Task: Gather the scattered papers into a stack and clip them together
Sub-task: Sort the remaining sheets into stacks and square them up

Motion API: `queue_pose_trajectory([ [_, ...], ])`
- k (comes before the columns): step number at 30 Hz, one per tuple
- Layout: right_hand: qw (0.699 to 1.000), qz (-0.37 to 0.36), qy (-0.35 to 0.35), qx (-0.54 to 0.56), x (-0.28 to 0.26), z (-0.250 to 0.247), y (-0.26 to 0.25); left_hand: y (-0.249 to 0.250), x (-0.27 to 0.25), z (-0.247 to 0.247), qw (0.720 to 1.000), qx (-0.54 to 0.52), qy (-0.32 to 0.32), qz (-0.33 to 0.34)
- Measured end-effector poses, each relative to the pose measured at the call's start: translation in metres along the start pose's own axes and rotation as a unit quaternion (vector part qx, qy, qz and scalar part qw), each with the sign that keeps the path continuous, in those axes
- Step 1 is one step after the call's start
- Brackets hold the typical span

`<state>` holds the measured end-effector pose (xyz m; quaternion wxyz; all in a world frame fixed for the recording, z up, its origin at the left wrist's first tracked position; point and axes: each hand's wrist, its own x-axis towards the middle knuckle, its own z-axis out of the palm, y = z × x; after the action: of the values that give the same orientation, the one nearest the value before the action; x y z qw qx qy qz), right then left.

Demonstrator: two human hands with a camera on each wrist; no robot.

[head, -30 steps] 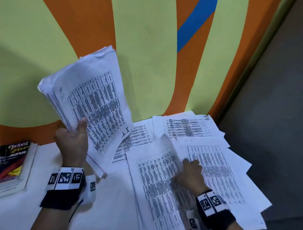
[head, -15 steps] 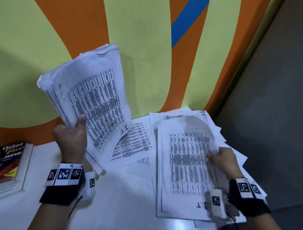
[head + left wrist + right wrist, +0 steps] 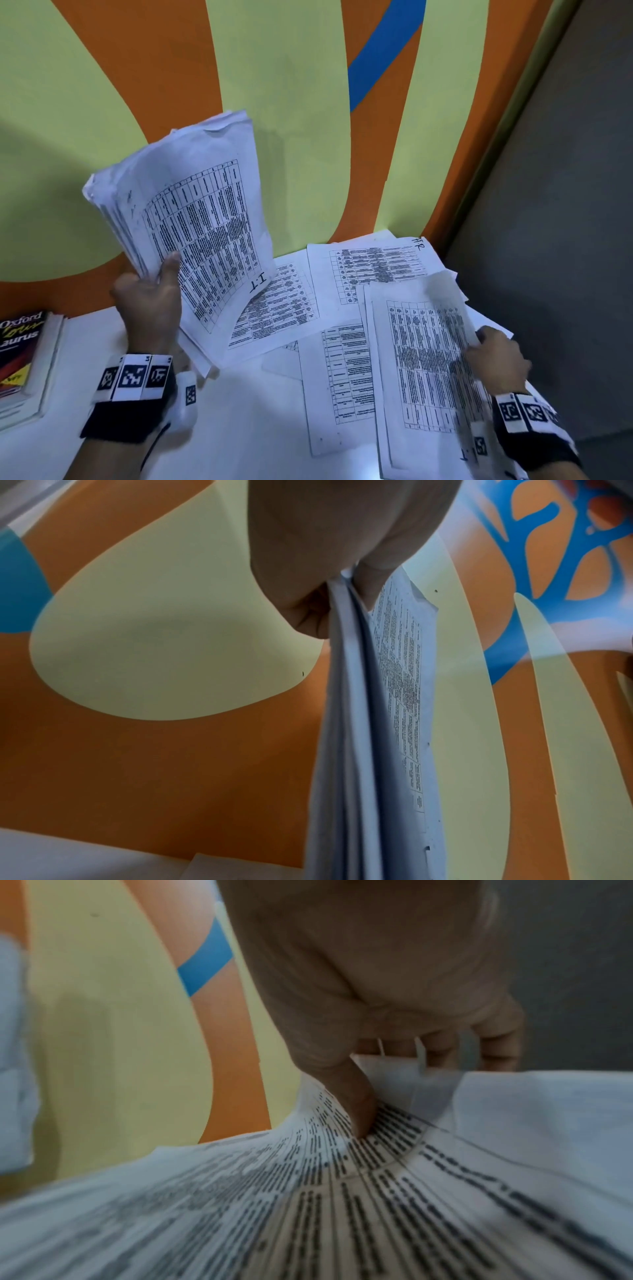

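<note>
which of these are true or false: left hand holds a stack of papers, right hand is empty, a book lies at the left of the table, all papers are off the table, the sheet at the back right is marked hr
1. The left hand holds a stack of papers upright. True.
2. The right hand is empty. False: its grip pinches the edge of a sheet, thumb on top.
3. A book lies at the left of the table. True.
4. All papers are off the table. False: several loose papers lie spread on it.
5. The back right sheet is marked HR. True, handwritten at its corner.
</note>
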<state>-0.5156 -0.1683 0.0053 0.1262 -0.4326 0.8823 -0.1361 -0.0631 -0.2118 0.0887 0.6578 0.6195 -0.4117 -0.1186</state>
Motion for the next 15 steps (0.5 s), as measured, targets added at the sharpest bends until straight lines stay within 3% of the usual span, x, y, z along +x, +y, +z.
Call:
queue_pose_trajectory([
  [2, 0.998, -0.045, 0.021, 0.049, -0.006, -0.007, -0.003, 0.000, 0.000, 0.000, 1.000, 0.002, 0.001, -0.003],
  [7, 0.961, -0.046, -0.029, 0.270, -0.003, -0.040, -0.008, -0.004, 0.000, 0.003, 1.000, 0.011, -0.003, -0.006],
  [9, 0.916, 0.000, -0.047, 0.399, -0.003, -0.051, -0.016, -0.003, 0.000, 0.007, 1.000, 0.005, -0.001, -0.004],
  [13, 0.759, 0.140, -0.095, 0.628, 0.019, -0.038, -0.028, 0.002, -0.003, 0.012, 1.000, -0.002, -0.008, 0.004],
  [15, 0.748, 0.202, -0.080, 0.627, 0.030, -0.018, -0.037, 0.003, -0.004, 0.012, 1.000, -0.006, -0.010, 0.001],
])
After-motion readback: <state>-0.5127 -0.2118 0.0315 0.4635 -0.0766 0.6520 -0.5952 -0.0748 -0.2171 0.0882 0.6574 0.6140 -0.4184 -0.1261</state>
